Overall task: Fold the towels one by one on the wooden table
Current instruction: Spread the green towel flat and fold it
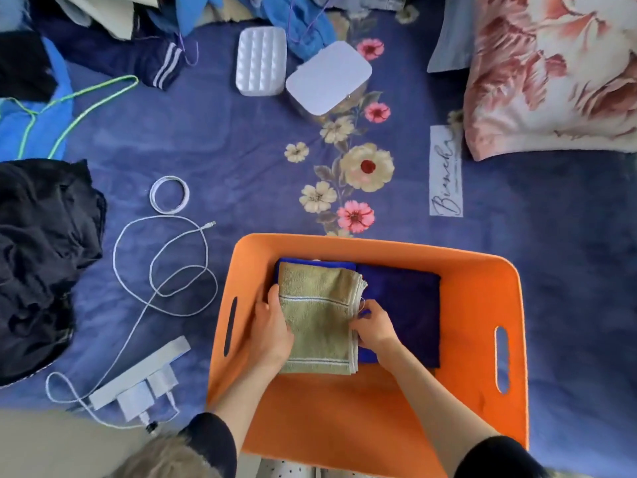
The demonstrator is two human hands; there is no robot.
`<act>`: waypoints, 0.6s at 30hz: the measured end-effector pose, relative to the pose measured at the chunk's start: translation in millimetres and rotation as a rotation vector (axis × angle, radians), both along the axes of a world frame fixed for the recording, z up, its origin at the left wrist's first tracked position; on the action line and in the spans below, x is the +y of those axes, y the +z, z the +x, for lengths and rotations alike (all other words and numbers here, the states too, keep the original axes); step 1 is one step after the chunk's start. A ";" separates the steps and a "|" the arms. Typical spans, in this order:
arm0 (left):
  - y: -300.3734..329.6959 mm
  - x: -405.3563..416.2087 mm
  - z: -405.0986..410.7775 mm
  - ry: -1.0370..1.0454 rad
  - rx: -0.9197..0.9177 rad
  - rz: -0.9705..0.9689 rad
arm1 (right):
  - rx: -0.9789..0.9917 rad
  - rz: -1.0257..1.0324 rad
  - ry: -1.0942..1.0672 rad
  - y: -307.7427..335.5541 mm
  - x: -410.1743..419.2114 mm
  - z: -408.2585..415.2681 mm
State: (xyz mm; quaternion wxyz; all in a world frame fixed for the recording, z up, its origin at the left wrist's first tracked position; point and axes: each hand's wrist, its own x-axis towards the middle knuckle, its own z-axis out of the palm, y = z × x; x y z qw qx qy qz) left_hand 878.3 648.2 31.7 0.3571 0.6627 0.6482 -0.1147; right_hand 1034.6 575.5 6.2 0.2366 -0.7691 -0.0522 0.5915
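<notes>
Orange basket (482, 270): rectangular, soft-walled, slot handles in both short sides; stands on a blue floral bedspread (241, 160) at the bed's near edge. Inside, far-left corner: olive towel (320, 319), looped terry, striped woven band, folded to an oblong atop a bright blue towel (300, 262). Beside it, touching: dark navy towel (403, 305), folded flat. Left hand (272, 329) grips the olive towel's left edge, fingers curled under; right hand (374, 327) pinches its layered right edge. White cable (165, 267), looped, left of the basket.
</notes>
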 end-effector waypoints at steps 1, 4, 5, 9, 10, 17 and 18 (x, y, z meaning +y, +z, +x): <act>-2.1 1.2 0.6 -0.023 0.018 0.038 | 0.008 -0.002 -0.003 -3.0 2.4 -1.2; -4.0 2.8 2.3 -0.110 0.081 0.113 | 0.015 0.006 0.000 -7.7 9.3 -2.0; -3.1 3.3 2.8 -0.131 0.116 0.117 | 0.015 0.014 0.001 -7.7 11.2 -1.7; -1.0 9.1 3.3 -0.185 0.232 0.122 | 0.037 0.039 -0.048 -9.8 16.6 1.2; -1.9 10.3 4.2 -0.186 0.251 0.123 | 0.047 0.040 -0.063 -11.1 17.4 2.6; -7.7 11.6 13.4 -0.320 0.258 0.212 | -0.503 0.196 0.241 -6.0 11.5 -0.5; -8.2 11.3 11.8 -0.391 0.208 0.262 | -0.634 0.263 0.358 -3.1 8.4 -4.2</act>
